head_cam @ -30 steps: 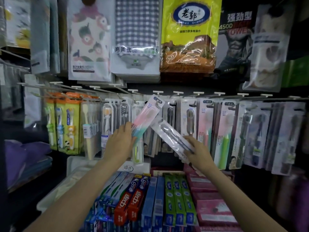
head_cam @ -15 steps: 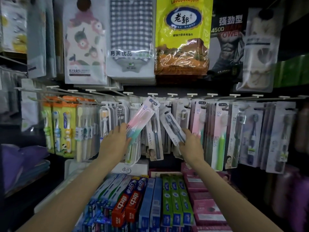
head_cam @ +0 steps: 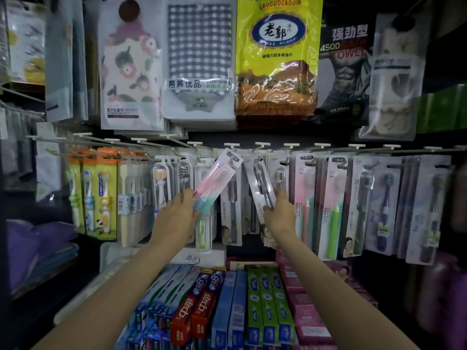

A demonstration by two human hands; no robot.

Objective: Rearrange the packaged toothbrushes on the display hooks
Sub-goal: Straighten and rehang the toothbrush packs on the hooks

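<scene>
My left hand (head_cam: 177, 215) grips the lower end of a pink-and-green toothbrush pack (head_cam: 217, 180), tilted so its top points up and right toward the hook row (head_cam: 260, 145). My right hand (head_cam: 279, 213) pinches a white pack with a dark toothbrush (head_cam: 260, 183), its top leaning up and left near a hook. Both packs are held in front of the other hanging toothbrush packs (head_cam: 333, 203), which fill the hooks left to right. Whether either pack's hole is on a hook is hidden.
Towel and cloth packs (head_cam: 275, 59) hang on the row above. Below the hooks, boxed toothpaste (head_cam: 202, 314) stands in rows on a shelf. Children's orange toothbrush packs (head_cam: 101, 195) hang at the left. A purple bundle (head_cam: 30, 248) lies at far left.
Both hands have lifted their packs up toward the hook row. The dark-toothbrush pack has swung from a flat slant to nearly upright, and the two packs now stand closer together.
</scene>
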